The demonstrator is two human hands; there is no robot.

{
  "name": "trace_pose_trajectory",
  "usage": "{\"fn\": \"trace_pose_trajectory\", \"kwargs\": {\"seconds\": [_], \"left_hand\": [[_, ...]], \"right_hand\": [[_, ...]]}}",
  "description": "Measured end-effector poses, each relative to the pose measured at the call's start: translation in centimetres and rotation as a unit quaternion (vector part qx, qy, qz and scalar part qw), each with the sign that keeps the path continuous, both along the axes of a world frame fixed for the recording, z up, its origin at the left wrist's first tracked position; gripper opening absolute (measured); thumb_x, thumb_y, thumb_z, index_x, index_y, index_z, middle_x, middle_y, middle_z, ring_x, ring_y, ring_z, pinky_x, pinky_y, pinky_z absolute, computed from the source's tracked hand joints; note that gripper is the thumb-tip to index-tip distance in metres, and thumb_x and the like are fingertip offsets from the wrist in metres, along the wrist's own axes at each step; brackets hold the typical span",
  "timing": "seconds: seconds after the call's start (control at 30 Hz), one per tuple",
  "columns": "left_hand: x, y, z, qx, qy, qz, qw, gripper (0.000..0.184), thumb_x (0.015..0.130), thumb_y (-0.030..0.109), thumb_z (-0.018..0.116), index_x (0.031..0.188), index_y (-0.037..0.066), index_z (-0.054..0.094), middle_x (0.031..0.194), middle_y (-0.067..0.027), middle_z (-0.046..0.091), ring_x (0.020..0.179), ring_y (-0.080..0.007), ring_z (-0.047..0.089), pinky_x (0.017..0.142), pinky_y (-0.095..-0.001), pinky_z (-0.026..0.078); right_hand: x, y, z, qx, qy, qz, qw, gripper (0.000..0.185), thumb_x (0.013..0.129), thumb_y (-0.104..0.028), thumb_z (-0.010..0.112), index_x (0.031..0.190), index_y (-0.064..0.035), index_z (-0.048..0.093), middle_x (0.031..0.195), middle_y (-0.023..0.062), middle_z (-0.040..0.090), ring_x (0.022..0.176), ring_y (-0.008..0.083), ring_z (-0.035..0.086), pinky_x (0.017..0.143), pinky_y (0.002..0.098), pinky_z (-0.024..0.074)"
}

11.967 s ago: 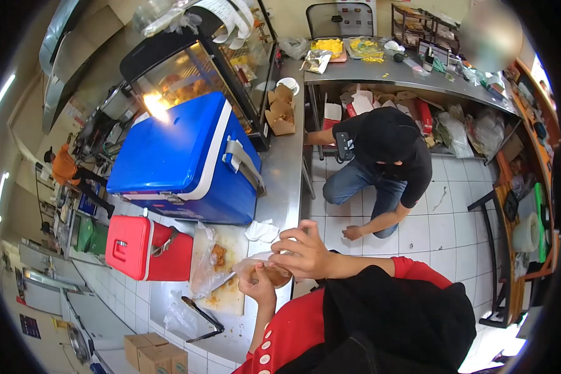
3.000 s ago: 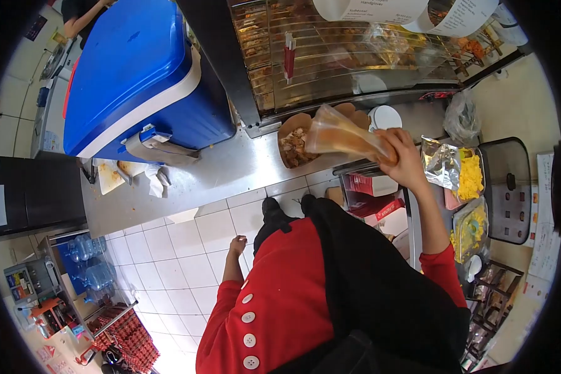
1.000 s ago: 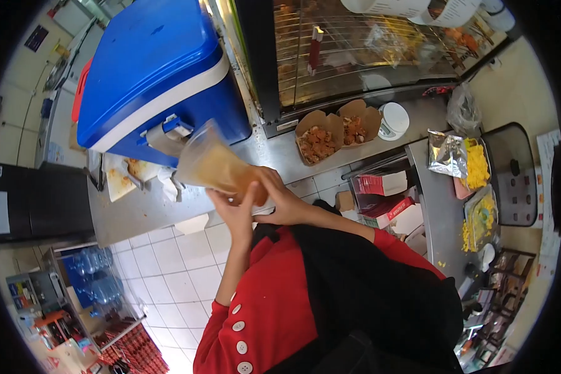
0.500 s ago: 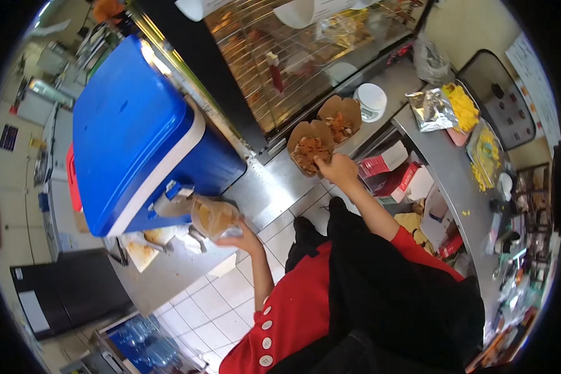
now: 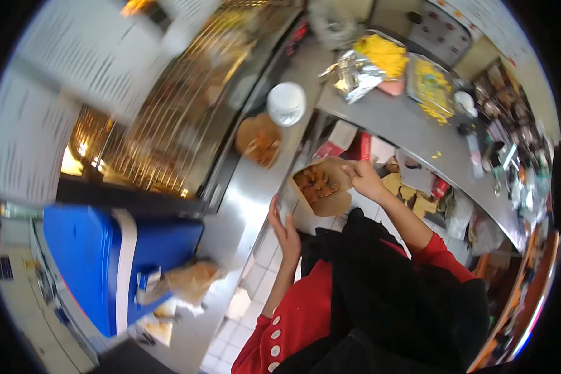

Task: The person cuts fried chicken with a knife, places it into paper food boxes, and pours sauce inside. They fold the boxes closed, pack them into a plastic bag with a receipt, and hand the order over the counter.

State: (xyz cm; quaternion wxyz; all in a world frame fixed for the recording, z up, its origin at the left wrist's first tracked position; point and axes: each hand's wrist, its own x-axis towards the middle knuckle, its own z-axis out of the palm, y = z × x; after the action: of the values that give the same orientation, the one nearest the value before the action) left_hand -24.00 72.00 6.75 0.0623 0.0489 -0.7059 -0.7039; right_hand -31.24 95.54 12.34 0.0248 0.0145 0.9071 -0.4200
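Observation:
My right hand [image 5: 366,180] pinches the flap of an open brown cardboard food box [image 5: 332,206], which is tilted and holds browned pieces of food. Just left of the box is my left hand [image 5: 285,235], fingers stretched and thumb apart, holding nothing; whether it touches the box I cannot tell. A second cardboard food box [image 5: 254,129] with similar food stands on the steel counter [image 5: 245,185], beside a round white kitchen scale [image 5: 287,103]. Farther left, a crumpled brown paper bag [image 5: 195,280] lies against the blue cooler box [image 5: 90,265].
A glass-fronted warming cabinet [image 5: 187,93] with wire racks backs the counter. At right, another steel counter [image 5: 389,115] carries crumpled foil [image 5: 357,75], yellow food [image 5: 381,56] and a tray [image 5: 431,90] of yellow bits. Packaging fills the shelf below. Hanging papers [image 5: 90,53] blur at upper left.
My left hand has let go of the paper bag and moved over toward the food box. My right hand has lifted one box off the counter and brought it nearer. The view has turned.

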Motion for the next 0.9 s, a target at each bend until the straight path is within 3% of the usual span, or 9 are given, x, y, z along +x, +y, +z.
{"fn": "trace_pose_trajectory", "kwargs": {"seconds": [0.27, 0.47, 0.5, 0.6, 0.67, 0.77, 0.8, 0.83, 0.9], "left_hand": [[-2.0, 15.3, -0.8, -0.039, 0.013, -0.237, 0.971, 0.025, 0.092, 0.012, 0.048, 0.112, 0.000, 0.057, 0.112, -0.0132, 0.060, 0.111, -0.0249, 0.052, 0.100, -0.0351, 0.034], [-1.2, 33.2, 1.7, -0.019, 0.038, -0.455, 0.889, 0.017, 0.089, 0.007, 0.053, 0.101, 0.000, 0.063, 0.103, -0.0132, 0.062, 0.103, -0.0233, 0.056, 0.092, -0.0320, 0.040], [-1.1, 34.6, 0.9, -0.027, -0.099, -0.495, 0.863, 0.018, 0.090, 0.006, 0.054, 0.104, 0.002, 0.063, 0.106, -0.0132, 0.061, 0.105, -0.0243, 0.055, 0.092, -0.0312, 0.040], [-1.2, 36.2, -2.0, -0.128, -0.012, -0.538, 0.833, 0.021, 0.090, 0.006, 0.053, 0.110, 0.004, 0.060, 0.110, -0.0134, 0.060, 0.107, -0.0256, 0.054, 0.093, -0.0311, 0.040], [0.5, 33.3, -8.6, -0.177, -0.040, -0.469, 0.864, 0.032, 0.088, 0.018, 0.058, 0.118, 0.005, 0.057, 0.115, -0.0143, 0.058, 0.111, -0.0275, 0.053, 0.095, -0.0347, 0.040], [2.4, 29.2, -12.6, -0.270, -0.165, -0.478, 0.820, 0.035, 0.087, 0.022, 0.059, 0.118, 0.005, 0.057, 0.114, -0.0156, 0.059, 0.110, -0.0294, 0.054, 0.096, -0.0371, 0.040], [2.4, 28.3, -12.3, -0.302, -0.209, -0.507, 0.780, 0.036, 0.086, 0.023, 0.059, 0.118, 0.005, 0.057, 0.113, -0.0160, 0.060, 0.109, -0.0301, 0.055, 0.096, -0.0379, 0.040], [1.8, 27.6, -12.3, -0.340, -0.250, -0.550, 0.721, 0.037, 0.086, 0.024, 0.059, 0.117, 0.005, 0.058, 0.113, -0.0165, 0.060, 0.109, -0.0308, 0.055, 0.096, -0.0387, 0.040], [-0.8, 27.7, -10.2, -0.431, -0.316, -0.659, 0.529, 0.039, 0.085, 0.027, 0.060, 0.117, 0.005, 0.058, 0.112, -0.0173, 0.061, 0.108, -0.0321, 0.056, 0.096, -0.0403, 0.041]], "right_hand": [[5.6, 30.2, 4.2, 0.169, 0.046, -0.288, 0.941, 0.017, 0.084, -0.008, 0.053, 0.085, 0.0052, 0.063, 0.080, 0.0289, 0.059, 0.079, 0.0461, 0.057, 0.070, 0.0488, 0.0445], [7.0, 46.5, -0.8, 0.211, -0.050, -0.237, 0.947, 0.022, 0.088, -0.015, 0.053, 0.095, 0.0038, 0.062, 0.088, 0.0280, 0.061, 0.085, 0.0453, 0.057, 0.077, 0.0466, 0.0462], [7.1, 48.3, -1.4, 0.216, -0.078, -0.211, 0.950, 0.025, 0.089, -0.017, 0.053, 0.101, 0.0030, 0.061, 0.092, 0.0275, 0.062, 0.088, 0.0446, 0.058, 0.080, 0.0455, 0.0465], [10.9, 48.9, -2.2, -0.018, 0.086, -0.303, 0.949, 0.036, 0.092, -0.020, 0.052, 0.124, -0.0032, 0.051, 0.113, 0.0237, 0.059, 0.104, 0.0381, 0.058, 0.088, 0.0417, 0.0449], [15.8, 47.7, -0.3, -0.061, 0.174, -0.344, 0.921, 0.049, 0.093, -0.014, 0.047, 0.140, -0.0070, 0.034, 0.128, 0.0167, 0.052, 0.119, 0.0284, 0.051, 0.095, 0.0382, 0.0418], [27.0, 43.9, -5.5, 0.017, 0.096, -0.419, 0.903, 0.047, 0.089, -0.016, 0.056, 0.130, 0.0017, 0.042, 0.124, 0.0194, 0.051, 0.115, 0.0286, 0.050, 0.097, 0.0399, 0.0376], [30.0, 41.0, -6.5, 0.211, -0.032, -0.413, 0.885, 0.061, 0.083, -0.027, 0.066, 0.131, 0.0007, 0.042, 0.123, 0.0187, 0.051, 0.115, 0.0290, 0.050, 0.098, 0.0403, 0.0360], [34.6, 38.3, -12.8, -0.103, -0.165, -0.480, 0.856, 0.067, 0.080, -0.032, 0.068, 0.133, -0.0011, 0.041, 0.123, 0.0177, 0.051, 0.115, 0.0272, 0.050, 0.099, 0.0420, 0.0355], [38.2, 39.9, -15.8, -0.360, -0.313, -0.378, 0.793, 0.070, 0.079, -0.036, 0.069, 0.134, -0.0041, 0.042, 0.124, 0.0158, 0.052, 0.110, 0.0227, 0.054, 0.092, 0.0404, 0.0412]]}}
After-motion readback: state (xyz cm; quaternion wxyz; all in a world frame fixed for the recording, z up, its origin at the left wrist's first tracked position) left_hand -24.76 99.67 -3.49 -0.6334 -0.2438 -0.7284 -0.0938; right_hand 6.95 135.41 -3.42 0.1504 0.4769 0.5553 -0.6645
